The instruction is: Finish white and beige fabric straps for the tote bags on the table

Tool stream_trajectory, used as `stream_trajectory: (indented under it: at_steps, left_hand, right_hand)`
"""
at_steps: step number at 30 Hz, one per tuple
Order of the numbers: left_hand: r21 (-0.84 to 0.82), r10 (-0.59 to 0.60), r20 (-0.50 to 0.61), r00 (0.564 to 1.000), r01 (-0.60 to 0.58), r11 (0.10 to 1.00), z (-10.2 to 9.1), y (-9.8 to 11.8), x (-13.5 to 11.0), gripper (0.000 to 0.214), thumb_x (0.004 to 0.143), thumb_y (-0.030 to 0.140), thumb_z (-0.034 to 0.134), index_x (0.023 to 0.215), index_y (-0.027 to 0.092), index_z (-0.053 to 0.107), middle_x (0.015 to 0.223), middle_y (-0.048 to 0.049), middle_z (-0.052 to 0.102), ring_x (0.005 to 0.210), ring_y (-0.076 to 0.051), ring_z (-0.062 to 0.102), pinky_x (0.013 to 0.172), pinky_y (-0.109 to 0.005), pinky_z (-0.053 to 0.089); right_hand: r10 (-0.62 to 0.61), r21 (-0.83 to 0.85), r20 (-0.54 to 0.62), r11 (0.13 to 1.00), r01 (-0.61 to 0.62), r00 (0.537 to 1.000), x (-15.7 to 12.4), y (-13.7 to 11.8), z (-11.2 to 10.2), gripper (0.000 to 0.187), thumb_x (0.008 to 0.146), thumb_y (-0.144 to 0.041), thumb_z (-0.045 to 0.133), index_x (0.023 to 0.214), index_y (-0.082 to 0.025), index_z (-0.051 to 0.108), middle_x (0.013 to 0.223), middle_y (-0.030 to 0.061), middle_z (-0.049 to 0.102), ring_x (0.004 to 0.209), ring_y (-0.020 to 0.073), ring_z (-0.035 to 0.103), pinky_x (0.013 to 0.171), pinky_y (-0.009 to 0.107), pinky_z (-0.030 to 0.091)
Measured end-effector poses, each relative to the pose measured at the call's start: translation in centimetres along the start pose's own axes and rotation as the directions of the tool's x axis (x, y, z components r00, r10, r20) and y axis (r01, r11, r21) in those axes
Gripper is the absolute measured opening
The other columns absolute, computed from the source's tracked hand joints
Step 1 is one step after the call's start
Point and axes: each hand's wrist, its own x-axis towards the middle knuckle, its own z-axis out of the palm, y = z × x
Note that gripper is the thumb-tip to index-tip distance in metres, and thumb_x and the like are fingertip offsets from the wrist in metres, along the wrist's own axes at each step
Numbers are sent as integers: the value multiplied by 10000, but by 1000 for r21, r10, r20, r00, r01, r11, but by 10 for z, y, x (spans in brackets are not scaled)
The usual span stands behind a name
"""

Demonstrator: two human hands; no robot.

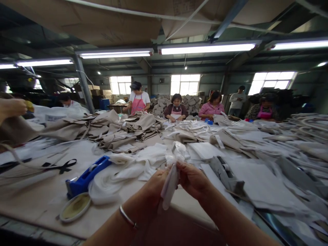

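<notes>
A folded white strip of thin material (170, 188) is pinched between my two hands at the front middle of the table. My left hand (155, 182) is closed on its left side, with a metal bangle on the wrist. Thumb and fingers of my right hand (191, 178) press together at its upper right edge. Crumpled clear plastic (178, 150) lies just beyond the fingertips; whether it joins the strip I cannot tell. To the left are a blue tape dispenser (88, 174), rolled white strip material (107, 184) and a shallow round dish (75, 206).
Black scissors (67, 166) lie at the left. Grey-brown fabric pieces (115, 131) are heaped across the middle. Grey tape dispensers (225, 172) and flat white pieces (266, 184) occupy the right. Several people work beyond the table; another person's hand (11, 108) is at far left.
</notes>
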Motion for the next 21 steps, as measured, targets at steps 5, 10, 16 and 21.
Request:
stream_trajectory:
  at_steps: [5,10,16,21]
  left_hand:
    - [-186,-80,146,986,107,977,-12,-10,-16,629,797,733,560,894,118,655,786,-87,685,607,-152,615,515,-256,493]
    - [-123,-140,181,973,163,979,-15,-16,-42,452,737,561,721,837,127,647,707,-34,654,472,-84,549,424,-193,458]
    - [-49,-95,31,995,96,994,-8,-19,-49,483,731,621,668,749,140,640,540,23,581,370,-66,474,371,-178,382]
    - [-181,-152,-37,988,143,973,-10,-24,-51,575,659,685,728,822,139,650,775,-76,733,547,-119,636,445,-189,458]
  right_hand:
    - [-102,-7,-146,995,102,984,6,-10,-12,240,734,-348,804,835,-139,740,757,41,740,672,158,641,605,239,509]
    - [-121,15,-232,992,128,965,6,-15,-22,239,733,-341,802,871,-151,761,874,57,772,775,171,675,659,240,523]
    - [-107,36,-263,992,120,959,0,-12,-19,206,756,-337,791,881,-177,757,884,35,777,785,166,675,687,247,525]
    - [-66,27,-335,996,79,940,-10,-10,-26,247,766,-354,761,931,-171,769,943,54,777,833,178,663,727,273,527]
